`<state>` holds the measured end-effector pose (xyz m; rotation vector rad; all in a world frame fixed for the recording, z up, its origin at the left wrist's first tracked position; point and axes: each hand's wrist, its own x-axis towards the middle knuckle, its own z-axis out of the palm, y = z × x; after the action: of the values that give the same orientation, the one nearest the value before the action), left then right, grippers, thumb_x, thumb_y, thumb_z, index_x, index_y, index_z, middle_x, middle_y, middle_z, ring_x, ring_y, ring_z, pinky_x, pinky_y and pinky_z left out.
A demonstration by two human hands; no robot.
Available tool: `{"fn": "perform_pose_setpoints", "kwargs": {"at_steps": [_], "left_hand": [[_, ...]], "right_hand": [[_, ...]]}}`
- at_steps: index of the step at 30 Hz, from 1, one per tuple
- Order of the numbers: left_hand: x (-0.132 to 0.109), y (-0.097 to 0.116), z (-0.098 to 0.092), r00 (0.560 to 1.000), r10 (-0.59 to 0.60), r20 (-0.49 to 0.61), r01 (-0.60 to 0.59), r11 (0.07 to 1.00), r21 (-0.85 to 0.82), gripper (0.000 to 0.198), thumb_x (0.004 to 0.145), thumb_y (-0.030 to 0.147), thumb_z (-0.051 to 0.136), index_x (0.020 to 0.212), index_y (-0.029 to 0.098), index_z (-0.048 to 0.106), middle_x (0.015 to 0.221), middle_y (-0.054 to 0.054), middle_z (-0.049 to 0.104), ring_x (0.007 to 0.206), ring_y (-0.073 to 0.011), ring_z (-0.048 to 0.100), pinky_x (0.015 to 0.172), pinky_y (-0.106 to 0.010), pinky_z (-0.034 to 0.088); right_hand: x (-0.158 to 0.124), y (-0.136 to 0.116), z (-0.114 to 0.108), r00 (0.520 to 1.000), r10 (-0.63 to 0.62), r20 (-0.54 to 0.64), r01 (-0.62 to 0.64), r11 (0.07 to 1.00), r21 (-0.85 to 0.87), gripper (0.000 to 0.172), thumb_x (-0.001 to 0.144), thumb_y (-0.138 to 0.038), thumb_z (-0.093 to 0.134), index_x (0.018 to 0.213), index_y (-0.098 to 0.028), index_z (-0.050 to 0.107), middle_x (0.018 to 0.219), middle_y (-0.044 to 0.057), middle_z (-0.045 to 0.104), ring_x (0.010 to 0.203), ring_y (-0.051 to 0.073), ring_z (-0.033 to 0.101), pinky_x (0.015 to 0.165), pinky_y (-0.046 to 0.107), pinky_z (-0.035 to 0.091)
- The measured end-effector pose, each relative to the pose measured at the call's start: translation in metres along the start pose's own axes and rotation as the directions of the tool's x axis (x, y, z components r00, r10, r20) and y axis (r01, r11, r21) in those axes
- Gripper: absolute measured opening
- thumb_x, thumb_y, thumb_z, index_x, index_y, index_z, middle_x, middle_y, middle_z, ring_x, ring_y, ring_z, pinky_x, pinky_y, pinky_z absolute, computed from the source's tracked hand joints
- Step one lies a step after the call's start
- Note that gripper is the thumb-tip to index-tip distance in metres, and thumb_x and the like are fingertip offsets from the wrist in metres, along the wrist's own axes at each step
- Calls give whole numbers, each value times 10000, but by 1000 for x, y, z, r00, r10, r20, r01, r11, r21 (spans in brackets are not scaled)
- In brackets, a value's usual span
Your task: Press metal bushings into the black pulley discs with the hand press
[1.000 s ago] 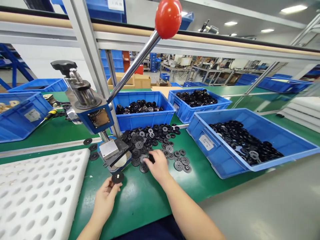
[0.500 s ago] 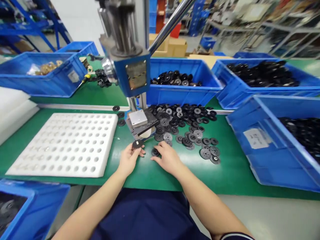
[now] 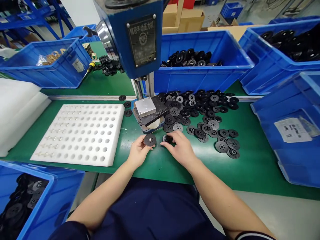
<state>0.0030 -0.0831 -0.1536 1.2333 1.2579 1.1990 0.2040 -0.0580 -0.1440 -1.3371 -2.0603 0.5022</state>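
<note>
My left hand (image 3: 139, 150) pinches a flat black plastic disc (image 3: 150, 141) by its edge, and a small light pin shows at the disc's centre. Just to the right, my right hand (image 3: 181, 146) has its thumb and fingers closed around a smaller, stepped black wheel (image 3: 167, 138) low over the green bench. The two parts are apart. Behind both hands is the base of a blue hand press (image 3: 143, 43), where a square metal block (image 3: 145, 106) lies on a dark toothed plate (image 3: 157, 115).
Many loose black discs (image 3: 206, 128) spread right of the press. A white foam tray (image 3: 86, 133) with rows of holes, some holding small shiny pieces, lies left. Blue bins (image 3: 200, 78) line the back; another bin (image 3: 295, 133) stands right. A yellow-handled screwdriver (image 3: 91, 66) leans at back left.
The view has shifted closer to the bench. The disc in my left hand has turned, so its round face and centre pin now show. My right hand still grips the stepped wheel.
</note>
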Motion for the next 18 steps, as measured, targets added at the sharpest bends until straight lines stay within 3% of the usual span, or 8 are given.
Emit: {"fn": "perform_pose_setpoints", "kwargs": {"at_steps": [2,4,8,11,18], "left_hand": [[-2,-3,-1,999,26,28,-28,998,64,187,838,314,664,933,157,626,761,-32,685,637,-124,615,636,-246,524],[-4,-5,-2,997,56,57,-64,987,145,173,840,269,641,972,158,634,787,-37,688,659,-134,622,651,-251,522],[-6,-5,-3,978,169,122,-200,924,325,210,815,191,607,1013,163,672,886,-67,730,783,-186,671,766,-316,546],[-6,-4,-3,954,239,179,-292,876,383,223,831,179,585,1022,176,699,966,-82,751,881,-216,698,840,-361,558],[-5,1,-4,939,256,231,-335,835,436,208,895,222,574,1039,186,720,1039,-97,764,960,-227,713,887,-387,569]], "right_hand": [[-2,-1,0,991,-25,-131,39,994,105,329,873,-418,687,1104,-188,647,1004,97,630,866,206,627,718,350,560],[-5,-5,1,982,-80,-170,111,977,184,361,880,-407,683,1161,-187,630,1079,116,623,938,213,629,750,353,568],[-8,-16,5,967,-230,-110,248,947,202,374,905,-368,660,1224,-178,610,1079,119,616,1006,215,617,851,376,563],[-8,-22,4,955,-287,-72,295,942,158,362,925,-373,630,1225,-170,610,1039,112,615,954,207,606,824,366,559],[-10,-30,-3,958,-287,-9,286,951,119,328,930,-348,622,1200,-160,618,1047,116,632,935,214,576,823,379,514]]}}
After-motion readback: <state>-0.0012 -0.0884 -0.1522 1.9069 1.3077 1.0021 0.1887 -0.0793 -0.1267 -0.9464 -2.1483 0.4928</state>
